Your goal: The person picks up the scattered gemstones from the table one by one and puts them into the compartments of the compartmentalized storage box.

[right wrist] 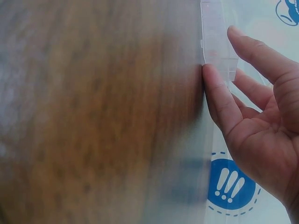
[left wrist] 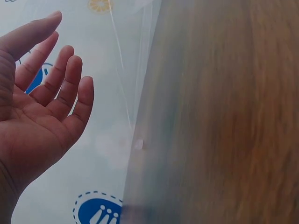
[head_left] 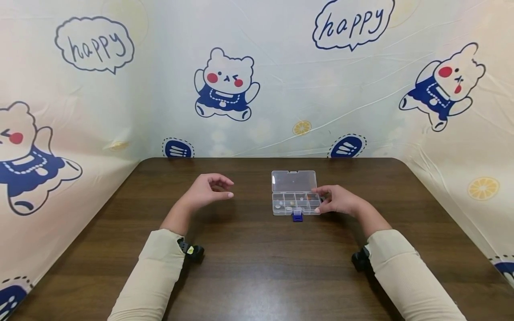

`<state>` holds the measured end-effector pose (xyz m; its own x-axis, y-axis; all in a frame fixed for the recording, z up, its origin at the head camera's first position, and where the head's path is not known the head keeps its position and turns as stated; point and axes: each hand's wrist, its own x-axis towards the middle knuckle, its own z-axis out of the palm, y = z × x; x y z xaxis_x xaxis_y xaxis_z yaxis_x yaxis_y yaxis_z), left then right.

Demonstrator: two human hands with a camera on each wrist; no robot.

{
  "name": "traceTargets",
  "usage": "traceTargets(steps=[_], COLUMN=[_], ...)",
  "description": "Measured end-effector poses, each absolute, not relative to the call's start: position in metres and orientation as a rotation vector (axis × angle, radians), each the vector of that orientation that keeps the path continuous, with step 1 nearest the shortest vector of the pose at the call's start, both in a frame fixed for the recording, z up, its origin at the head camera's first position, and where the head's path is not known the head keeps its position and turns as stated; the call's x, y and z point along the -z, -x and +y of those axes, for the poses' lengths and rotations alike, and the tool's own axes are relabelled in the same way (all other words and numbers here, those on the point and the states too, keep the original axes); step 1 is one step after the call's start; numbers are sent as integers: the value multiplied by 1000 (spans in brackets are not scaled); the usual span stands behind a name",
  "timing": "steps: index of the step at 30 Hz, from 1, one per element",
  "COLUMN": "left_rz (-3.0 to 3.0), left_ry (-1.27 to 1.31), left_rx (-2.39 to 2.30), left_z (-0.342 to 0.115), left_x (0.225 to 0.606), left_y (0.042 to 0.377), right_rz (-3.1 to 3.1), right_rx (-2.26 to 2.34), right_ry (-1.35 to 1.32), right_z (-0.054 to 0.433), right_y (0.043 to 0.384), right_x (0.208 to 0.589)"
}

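A clear plastic compartment box [head_left: 284, 213] lies on the table with its transparent lid [head_left: 294, 182] raised at the back. Several small pale pieces and one orange bit sit in its compartments. At the front hangs a blue latch [head_left: 297, 217]. My right hand [head_left: 339, 199] holds the box by its right end, thumb at the front corner and a fingertip near the hinge. In the right wrist view, the fingers [right wrist: 223, 100] reach the box's edge [right wrist: 212, 35]. My left hand [head_left: 206, 191] hovers left of the box, fingers loosely bent and holding nothing; its palm [left wrist: 35, 133] shows in the left wrist view.
The brown wooden table [head_left: 249, 258] has rounded far corners. A pale printed cloth [head_left: 281, 89] with cartoon bears hangs behind it and along both sides. Black wrist cameras [head_left: 195, 253] are strapped at both cream sleeves [head_left: 150, 276].
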<state>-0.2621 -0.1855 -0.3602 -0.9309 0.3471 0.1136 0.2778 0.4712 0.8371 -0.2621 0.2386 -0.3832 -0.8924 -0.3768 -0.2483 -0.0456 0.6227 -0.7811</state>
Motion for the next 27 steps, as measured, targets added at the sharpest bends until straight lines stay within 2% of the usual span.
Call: traceTargets(steps=[27], left_rz=[2674], left_ry=[-429], left_rx=[-1420], left_z=[-224], left_x=[369], left_y=[271], right_rz=[2467], right_rx=[1172], right_ry=[373], right_z=[238], right_y=[260], right_x=[383])
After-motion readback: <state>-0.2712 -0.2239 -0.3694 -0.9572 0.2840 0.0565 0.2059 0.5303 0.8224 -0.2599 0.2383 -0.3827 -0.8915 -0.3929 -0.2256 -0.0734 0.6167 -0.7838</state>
